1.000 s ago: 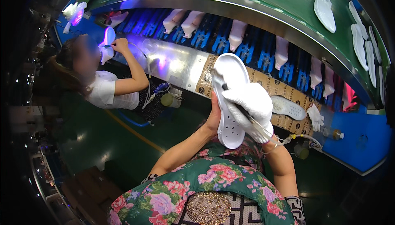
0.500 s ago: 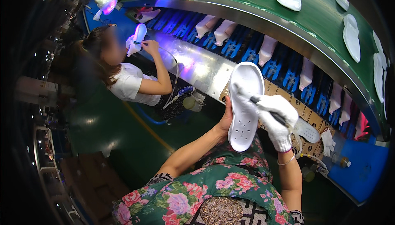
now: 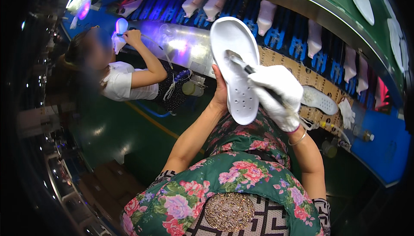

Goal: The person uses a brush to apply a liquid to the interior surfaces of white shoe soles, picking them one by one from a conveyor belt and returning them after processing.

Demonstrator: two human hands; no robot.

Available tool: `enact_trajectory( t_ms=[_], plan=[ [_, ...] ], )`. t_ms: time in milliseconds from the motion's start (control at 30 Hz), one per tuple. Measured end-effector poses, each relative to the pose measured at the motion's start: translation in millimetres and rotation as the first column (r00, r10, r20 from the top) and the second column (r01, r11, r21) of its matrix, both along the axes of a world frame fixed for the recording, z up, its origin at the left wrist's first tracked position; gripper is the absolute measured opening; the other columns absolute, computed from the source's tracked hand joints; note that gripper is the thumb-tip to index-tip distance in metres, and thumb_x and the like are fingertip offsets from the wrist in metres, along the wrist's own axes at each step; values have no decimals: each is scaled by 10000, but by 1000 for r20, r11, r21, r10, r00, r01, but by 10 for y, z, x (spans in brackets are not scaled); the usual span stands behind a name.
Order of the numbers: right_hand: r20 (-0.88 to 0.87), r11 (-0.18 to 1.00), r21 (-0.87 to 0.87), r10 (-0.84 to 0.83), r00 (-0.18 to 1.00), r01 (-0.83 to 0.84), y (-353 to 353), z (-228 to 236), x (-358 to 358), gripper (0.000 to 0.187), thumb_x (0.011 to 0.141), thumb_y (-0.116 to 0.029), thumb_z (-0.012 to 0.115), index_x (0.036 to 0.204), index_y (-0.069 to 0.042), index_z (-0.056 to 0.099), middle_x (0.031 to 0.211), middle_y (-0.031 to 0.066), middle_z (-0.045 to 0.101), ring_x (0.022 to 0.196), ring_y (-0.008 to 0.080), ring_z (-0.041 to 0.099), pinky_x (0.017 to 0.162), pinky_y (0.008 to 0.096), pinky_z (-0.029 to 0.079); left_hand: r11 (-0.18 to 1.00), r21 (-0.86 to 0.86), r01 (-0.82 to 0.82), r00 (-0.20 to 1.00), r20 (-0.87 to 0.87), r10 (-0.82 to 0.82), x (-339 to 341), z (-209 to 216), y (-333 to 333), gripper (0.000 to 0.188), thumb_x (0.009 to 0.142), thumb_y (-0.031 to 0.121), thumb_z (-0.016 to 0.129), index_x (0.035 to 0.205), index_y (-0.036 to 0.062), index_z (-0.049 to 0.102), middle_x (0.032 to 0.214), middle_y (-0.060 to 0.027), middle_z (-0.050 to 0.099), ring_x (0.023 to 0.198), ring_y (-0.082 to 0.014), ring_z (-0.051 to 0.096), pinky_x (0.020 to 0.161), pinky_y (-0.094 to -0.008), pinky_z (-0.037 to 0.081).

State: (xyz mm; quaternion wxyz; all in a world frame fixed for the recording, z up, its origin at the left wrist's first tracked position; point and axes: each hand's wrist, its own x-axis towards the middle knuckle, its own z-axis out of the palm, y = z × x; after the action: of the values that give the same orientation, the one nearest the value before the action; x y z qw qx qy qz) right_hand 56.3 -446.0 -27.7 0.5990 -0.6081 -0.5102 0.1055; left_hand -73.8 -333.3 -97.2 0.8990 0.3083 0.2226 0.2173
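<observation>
Compared with half a second ago, the brush tip now lies higher on the sole, near its wide front part, and the co-worker sits lower and more to the left in our view. We hold the white foam shoe sole with small round holes (image 3: 236, 70) upright in front of us, its holed side toward us. Our bare left hand (image 3: 221, 92) grasps it from behind along its left edge, only the thumb side showing. Our right hand in a white cloth glove (image 3: 276, 91) is clenched around the dark handle of a small brush (image 3: 246, 67), whose bristle end touches the sole. Behind the sole runs a curved conveyor line with blue holders (image 3: 302, 46) carrying white shoe lasts. Another white sole (image 3: 319, 100) lies on the brown perforated bench at our right. At left, a co-worker in a white shirt (image 3: 125, 83) holds a white sole up under violet light.
</observation>
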Motion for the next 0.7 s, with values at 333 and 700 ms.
enact_trajectory(
  t_ms=[333,700],
  plan=[
    [111,996,-41,86,990,-82,-64,-34,-96,269,697,-39,767,960,-90,747,908,75,734,840,249,688,758,329,530,975,-198,-104,982,133,132,27,-83,88,1204,660,981,316,1367,11,412,1129,-193,607,983,-306,637,843,-454,553],
    [130,975,28,213,968,-219,-31,-148,-148,354,686,-22,780,1026,-110,731,983,78,726,887,256,681,768,352,514,971,-214,102,919,394,-10,44,-311,327,1238,592,1004,393,1265,-32,469,1002,-188,609,857,-331,629,723,-440,547]
  ],
)
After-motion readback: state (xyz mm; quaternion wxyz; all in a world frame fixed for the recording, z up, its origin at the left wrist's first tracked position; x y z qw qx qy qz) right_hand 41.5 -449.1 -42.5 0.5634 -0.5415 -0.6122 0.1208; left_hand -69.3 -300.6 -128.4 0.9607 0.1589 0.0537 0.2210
